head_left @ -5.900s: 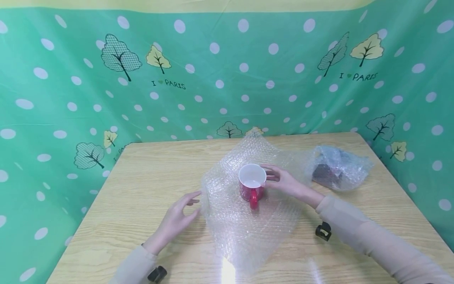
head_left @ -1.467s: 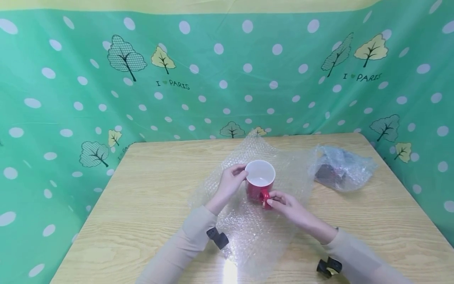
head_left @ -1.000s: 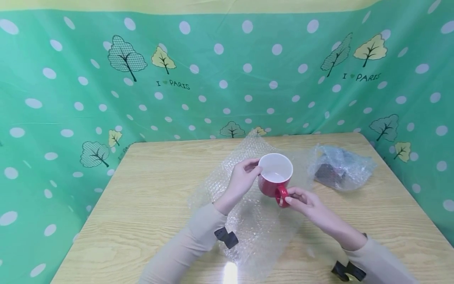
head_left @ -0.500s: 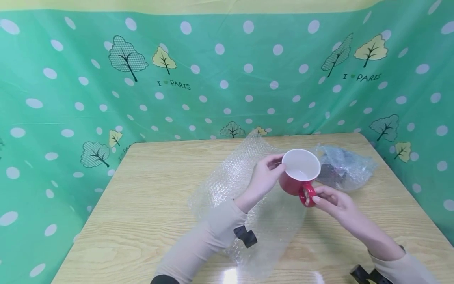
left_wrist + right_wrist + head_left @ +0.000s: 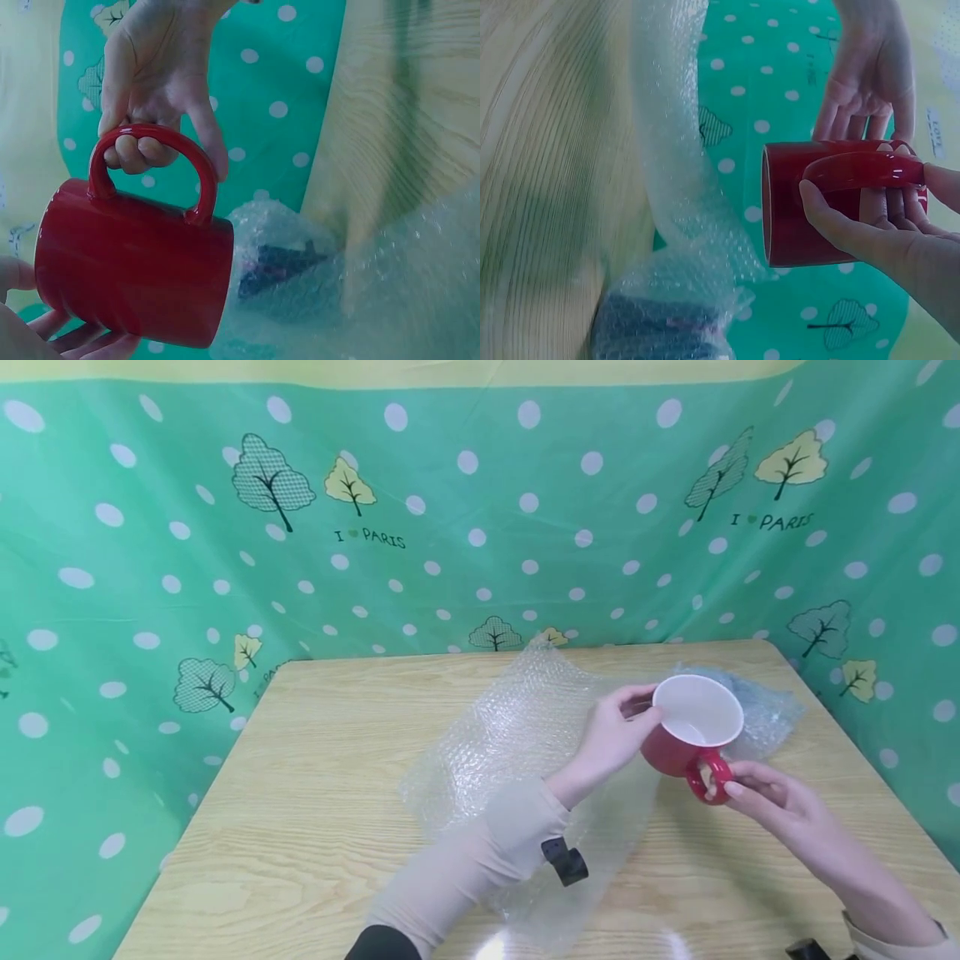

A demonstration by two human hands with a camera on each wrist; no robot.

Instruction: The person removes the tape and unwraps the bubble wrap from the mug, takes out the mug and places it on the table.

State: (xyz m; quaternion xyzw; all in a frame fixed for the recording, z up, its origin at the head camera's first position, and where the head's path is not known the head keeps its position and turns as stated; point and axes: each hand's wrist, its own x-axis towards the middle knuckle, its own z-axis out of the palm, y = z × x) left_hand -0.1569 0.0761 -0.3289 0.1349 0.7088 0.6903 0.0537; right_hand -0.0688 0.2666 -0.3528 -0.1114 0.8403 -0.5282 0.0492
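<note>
A red mug [image 5: 678, 752] with a white inside hangs tilted above the right half of the table, its open top facing toward the head camera. My left hand [image 5: 611, 735] holds its left side, thumb at the rim and fingers along the wall, as the left wrist view also shows. With fingers through the loop, my right hand [image 5: 787, 806] grips the mug's handle [image 5: 154, 135]. Below and left of the mug, a sheet of bubble wrap [image 5: 510, 735] lies spread on the table.
Partly behind the mug, a bubble-wrapped bundle [image 5: 768, 714] with something dark inside [image 5: 652, 326] sits at the table's back right. The wooden table [image 5: 300, 793] meets a green dotted curtain [image 5: 450, 485] at its back and sides.
Earlier the mug stood on the bubble wrap. Both hands now hold it, and it has risen and moved right, tilting as it went. The wrap sheet stays on the table.
</note>
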